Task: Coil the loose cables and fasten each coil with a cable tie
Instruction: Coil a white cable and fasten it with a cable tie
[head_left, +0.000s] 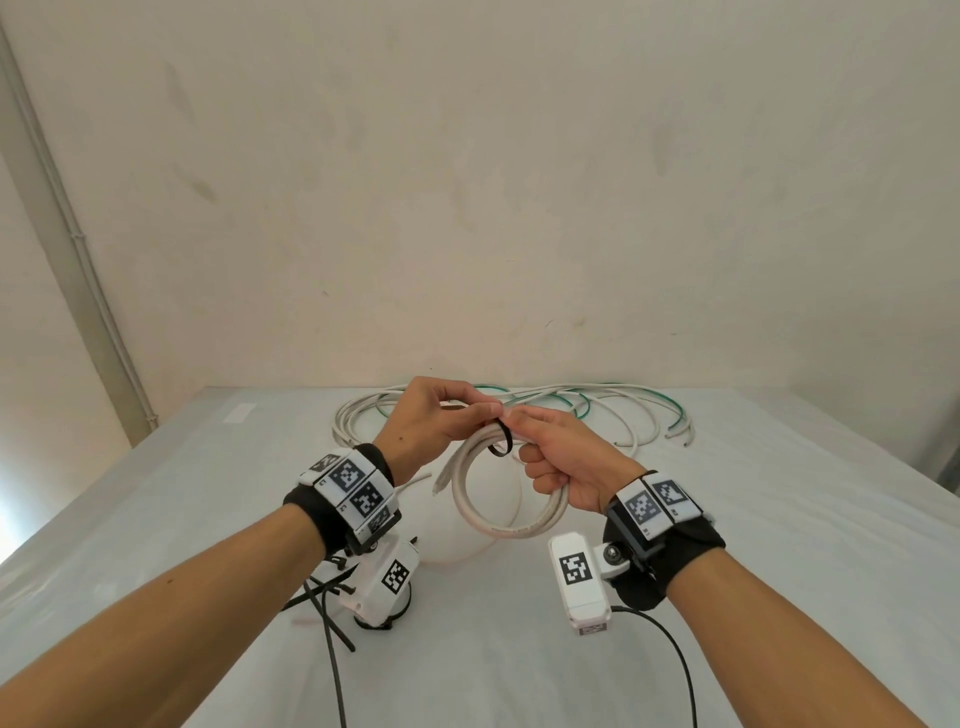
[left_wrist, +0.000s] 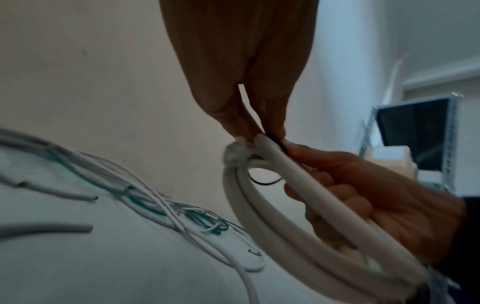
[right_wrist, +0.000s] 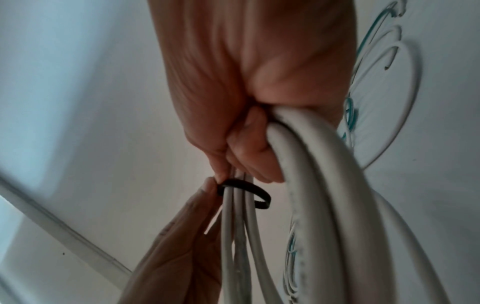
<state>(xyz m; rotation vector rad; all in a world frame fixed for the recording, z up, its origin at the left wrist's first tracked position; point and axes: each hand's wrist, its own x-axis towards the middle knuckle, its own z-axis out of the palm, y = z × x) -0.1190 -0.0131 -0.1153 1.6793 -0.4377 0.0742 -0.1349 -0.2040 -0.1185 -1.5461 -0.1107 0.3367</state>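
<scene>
I hold a coil of white cable (head_left: 496, 512) (left_wrist: 291, 232) (right_wrist: 322, 185) in the air above the table. My right hand (head_left: 558, 457) (left_wrist: 363, 197) (right_wrist: 249, 102) grips the coil's upper right side, fingers curled round its strands. A black cable tie (head_left: 503, 441) (left_wrist: 275, 142) (right_wrist: 249, 192) loops loosely round the coil's top. My left hand (head_left: 441, 421) (left_wrist: 246, 82) (right_wrist: 182, 246) pinches the tie's ends between thumb and fingertips, right beside the right hand's fingertips.
Loose white and green cables (head_left: 587, 410) (left_wrist: 145, 205) (right_wrist: 384, 61) lie in a tangle at the table's far edge by the wall. Several black cable ties (head_left: 327, 597) lie under my left wrist. A grey metal shelf (left_wrist: 415, 139) stands to the right.
</scene>
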